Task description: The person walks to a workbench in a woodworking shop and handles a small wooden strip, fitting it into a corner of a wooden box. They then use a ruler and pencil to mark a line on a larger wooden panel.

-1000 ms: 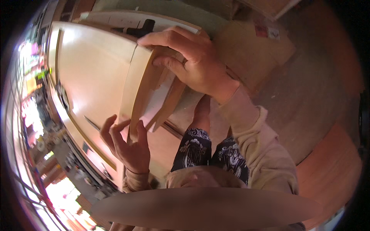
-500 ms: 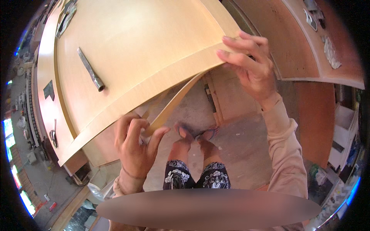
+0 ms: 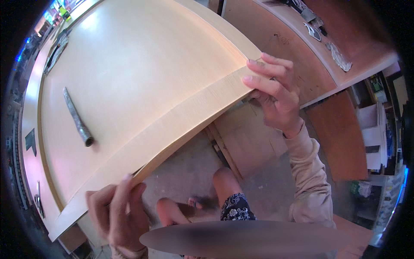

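Observation:
A large pale wooden panel (image 3: 142,56) with a raised border lies in front of me. A thin wooden edging strip (image 3: 166,152) runs along the underside of its near edge. My left hand (image 3: 118,216) pinches the strip's left end, close against the panel's edge. At the near right corner, my right hand (image 3: 276,88) grips the panel, fingers on top and thumb beneath; whether it also holds the strip's other end is hidden. A tapered grey metal tube (image 3: 78,118) rests on the panel's left half.
Scissors (image 3: 39,200) and a dark flat piece (image 3: 30,141) lie on the left border. A brown work surface (image 3: 319,64) on the right carries a crumpled clear wrapper (image 3: 339,57). Below the near edge, a wooden board (image 3: 246,138) stands near my legs.
My left hand has moved left and nearer, drawing the hanging strip up along the panel's edge. My right hand stays at the corner. The view has shifted and my legs have moved apart.

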Tool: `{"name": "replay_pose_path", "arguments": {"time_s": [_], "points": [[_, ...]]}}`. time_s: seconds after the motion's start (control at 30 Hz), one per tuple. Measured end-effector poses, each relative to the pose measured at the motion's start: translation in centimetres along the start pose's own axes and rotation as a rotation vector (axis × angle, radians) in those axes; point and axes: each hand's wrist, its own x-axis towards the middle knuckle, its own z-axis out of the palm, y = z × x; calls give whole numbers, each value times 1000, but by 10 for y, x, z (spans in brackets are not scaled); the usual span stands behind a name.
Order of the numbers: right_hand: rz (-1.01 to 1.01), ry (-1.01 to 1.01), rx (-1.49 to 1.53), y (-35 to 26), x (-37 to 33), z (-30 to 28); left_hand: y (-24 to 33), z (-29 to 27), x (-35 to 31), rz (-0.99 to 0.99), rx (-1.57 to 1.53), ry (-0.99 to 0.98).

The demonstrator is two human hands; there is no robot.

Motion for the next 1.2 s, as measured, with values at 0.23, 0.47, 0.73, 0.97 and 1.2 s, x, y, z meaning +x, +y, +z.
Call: {"name": "replay_pose_path", "arguments": {"time_s": [0.23,0.47,0.73,0.97,1.2], "points": [[-149,28,-185,-4,15,-5,-20,6,-9,182,227,206],[-353,122,56,-45,31,10,-39,35,-14,375,178,465],[-266,180,133,-37,32,32,-28,37,-11,279,101,504],[-223,181,113,-40,29,36,-27,36,-11,200,98,454],[-257,211,157,-37,26,40,-13,30,-4,118,103,425]]}}
